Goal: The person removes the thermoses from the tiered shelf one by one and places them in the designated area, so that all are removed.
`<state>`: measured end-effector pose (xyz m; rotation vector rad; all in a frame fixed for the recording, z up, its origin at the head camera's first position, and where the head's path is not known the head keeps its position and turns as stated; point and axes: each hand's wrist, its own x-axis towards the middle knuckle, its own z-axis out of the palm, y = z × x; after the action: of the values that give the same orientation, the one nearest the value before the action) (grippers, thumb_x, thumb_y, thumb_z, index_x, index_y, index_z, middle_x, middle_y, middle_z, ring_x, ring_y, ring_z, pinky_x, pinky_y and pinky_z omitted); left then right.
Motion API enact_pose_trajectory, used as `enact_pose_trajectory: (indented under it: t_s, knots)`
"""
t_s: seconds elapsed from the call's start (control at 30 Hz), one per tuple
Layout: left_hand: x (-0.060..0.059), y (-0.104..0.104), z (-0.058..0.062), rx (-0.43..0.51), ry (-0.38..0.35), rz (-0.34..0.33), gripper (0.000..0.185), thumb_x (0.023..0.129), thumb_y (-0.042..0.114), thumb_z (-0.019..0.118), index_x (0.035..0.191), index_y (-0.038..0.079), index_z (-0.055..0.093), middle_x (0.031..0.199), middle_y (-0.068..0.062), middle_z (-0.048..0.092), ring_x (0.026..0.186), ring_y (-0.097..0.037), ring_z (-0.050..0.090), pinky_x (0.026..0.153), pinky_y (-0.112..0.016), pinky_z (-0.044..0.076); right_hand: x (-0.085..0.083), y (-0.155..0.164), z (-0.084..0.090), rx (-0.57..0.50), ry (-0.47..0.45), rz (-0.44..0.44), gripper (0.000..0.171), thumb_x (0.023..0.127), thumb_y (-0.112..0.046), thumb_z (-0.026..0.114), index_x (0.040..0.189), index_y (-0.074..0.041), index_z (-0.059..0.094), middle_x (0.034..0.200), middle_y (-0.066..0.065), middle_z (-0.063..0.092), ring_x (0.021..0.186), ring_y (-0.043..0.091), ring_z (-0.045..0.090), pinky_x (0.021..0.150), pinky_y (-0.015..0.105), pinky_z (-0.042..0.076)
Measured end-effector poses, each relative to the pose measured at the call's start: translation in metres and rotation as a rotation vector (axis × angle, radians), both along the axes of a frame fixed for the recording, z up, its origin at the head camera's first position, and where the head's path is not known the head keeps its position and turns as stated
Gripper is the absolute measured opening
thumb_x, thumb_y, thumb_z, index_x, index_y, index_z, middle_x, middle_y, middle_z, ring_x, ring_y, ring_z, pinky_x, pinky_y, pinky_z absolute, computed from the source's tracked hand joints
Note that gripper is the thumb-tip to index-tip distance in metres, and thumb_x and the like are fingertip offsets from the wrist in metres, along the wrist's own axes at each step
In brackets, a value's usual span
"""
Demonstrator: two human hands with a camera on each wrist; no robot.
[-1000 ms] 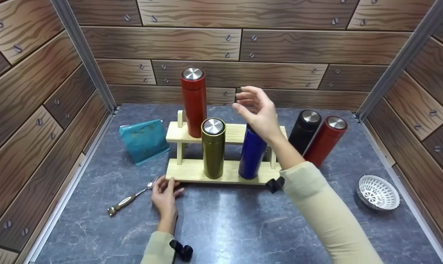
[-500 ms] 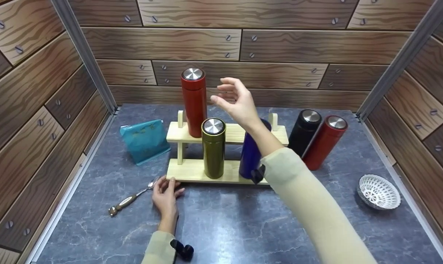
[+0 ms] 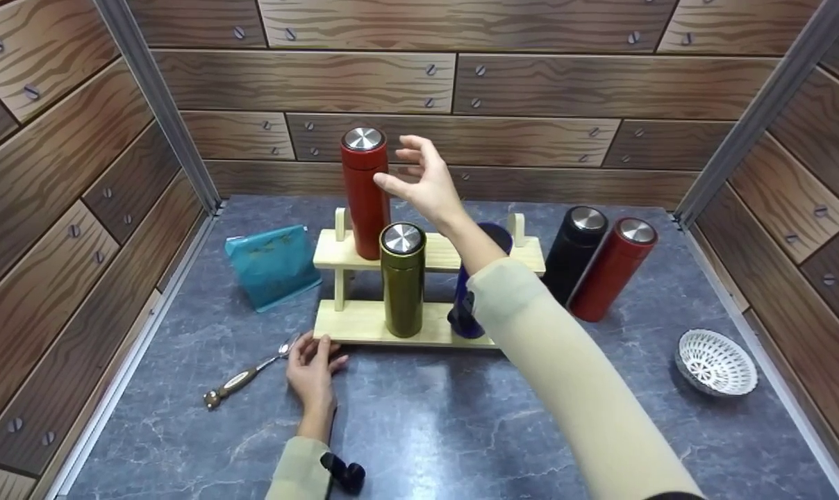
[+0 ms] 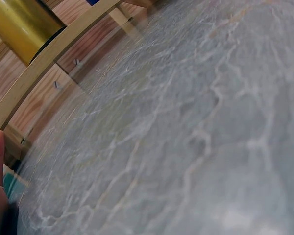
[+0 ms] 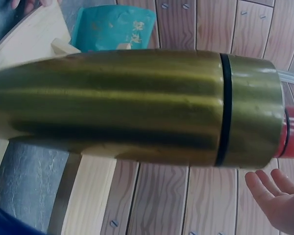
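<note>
- We see a grey marbled bench (image 3: 419,430) walled in by wood-grain panels.
- A two-tier wooden rack (image 3: 364,323) stands mid-bench; a red flask (image 3: 364,191) stands at the left of its upper shelf, an olive flask (image 3: 402,278) and a blue flask (image 3: 464,312) on the lower board.
- Our right hand (image 3: 423,182) hovers just right of the red flask, grip open, fingers spread, holding nothing.
- Our left hand (image 3: 312,368) rests on the bench at the rack's near-left corner, fingers relaxed, a spoon (image 3: 249,375) just left.
- On the right stand a black flask (image 3: 576,250) and a second red flask (image 3: 614,267).
</note>
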<state>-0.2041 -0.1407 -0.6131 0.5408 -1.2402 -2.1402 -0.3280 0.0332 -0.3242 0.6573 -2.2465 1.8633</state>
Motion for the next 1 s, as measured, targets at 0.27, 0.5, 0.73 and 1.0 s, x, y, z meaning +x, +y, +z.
enact_pose_trajectory:
  t_s: [0.27, 0.5, 0.73, 1.0]
  knots:
    - [-0.002, -0.001, 0.002, 0.004, -0.001, -0.006, 0.037, 0.083, 0.003, 0.069, 0.115, -0.006, 0.052, 0.097, -0.017, 0.055, 0.067, -0.023, 0.066, 0.049, -0.038, 0.06, -0.012, -0.014, 0.002, -0.021, -0.051, 0.007, 0.076, 0.073, -0.018, 0.08, 0.134, -0.006, 0.037, 0.129, 0.018, 0.048, 0.112, 0.032, 0.051, 0.098, 0.036, 0.046]
    - [0.0, -0.001, 0.003, 0.001, -0.018, -0.006, 0.035, 0.084, 0.001, 0.068, 0.115, -0.006, 0.052, 0.097, -0.018, 0.055, 0.068, -0.023, 0.066, 0.051, -0.039, 0.06, -0.017, -0.027, -0.001, -0.016, -0.117, 0.02, 0.083, 0.071, -0.015, 0.081, 0.138, -0.006, 0.031, 0.127, 0.015, 0.047, 0.11, 0.027, 0.051, 0.092, 0.032, 0.048]
    - [0.001, 0.001, 0.004, 0.013, -0.021, 0.001, 0.037, 0.084, 0.001, 0.068, 0.116, -0.008, 0.051, 0.097, -0.019, 0.055, 0.067, -0.022, 0.066, 0.051, -0.04, 0.06, -0.024, -0.035, -0.001, -0.019, -0.157, 0.031, 0.085, 0.07, -0.009, 0.081, 0.14, -0.011, 0.032, 0.126, 0.013, 0.046, 0.11, 0.025, 0.051, 0.091, 0.031, 0.049]
    - [-0.002, -0.001, 0.003, 0.023, -0.013, -0.01, 0.038, 0.084, 0.001, 0.067, 0.117, -0.008, 0.05, 0.097, -0.017, 0.055, 0.068, -0.024, 0.066, 0.05, -0.039, 0.06, -0.021, -0.03, -0.003, -0.012, -0.099, 0.05, 0.075, 0.069, -0.008, 0.082, 0.132, -0.011, 0.041, 0.118, 0.009, 0.051, 0.102, 0.023, 0.055, 0.086, 0.031, 0.051]
